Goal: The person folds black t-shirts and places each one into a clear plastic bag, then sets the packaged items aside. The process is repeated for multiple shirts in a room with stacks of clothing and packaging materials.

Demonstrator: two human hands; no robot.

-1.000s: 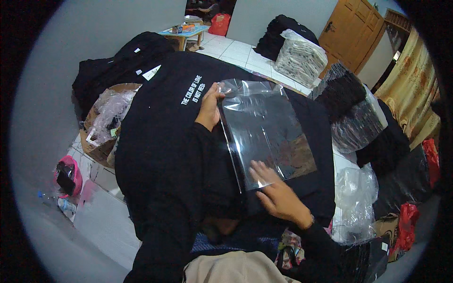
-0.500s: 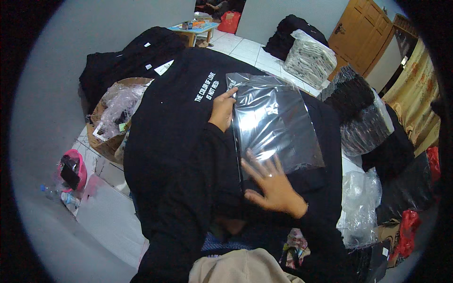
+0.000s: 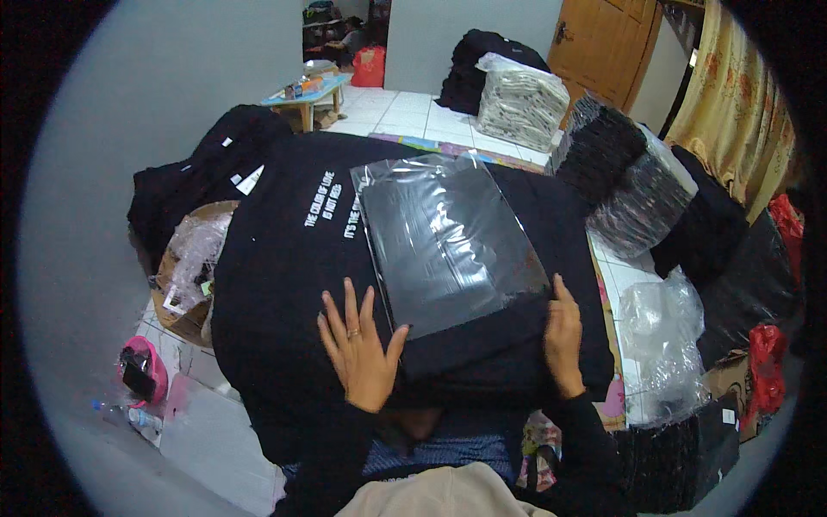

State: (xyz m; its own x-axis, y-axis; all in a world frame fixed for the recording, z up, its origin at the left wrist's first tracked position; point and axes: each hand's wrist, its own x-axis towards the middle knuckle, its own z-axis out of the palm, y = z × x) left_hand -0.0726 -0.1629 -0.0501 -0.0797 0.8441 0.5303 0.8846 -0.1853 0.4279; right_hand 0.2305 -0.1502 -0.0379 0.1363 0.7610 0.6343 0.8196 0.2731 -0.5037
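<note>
A folded black garment in a clear plastic bag lies flat on a spread black shirt with white printed lettering. The bag's upper left part lies over some of that lettering, which shows through. My left hand rests on the black cloth just below the bag's left edge, fingers spread and pointing away from me. At the lower right corner of the bag is my right hand, its fingers stretched out along the cloth; it grips nothing that I can see.
Stacks of bagged black garments and pale bagged ones stand at the right and back. A carton of plastic wrapping sits at left, near a pink basin. Loose clear bags lie at right. A low table stands behind.
My left hand has left the bag's upper left edge and come down nearer me. My right hand has slid off the bag's face to its right corner. The view has shifted.
</note>
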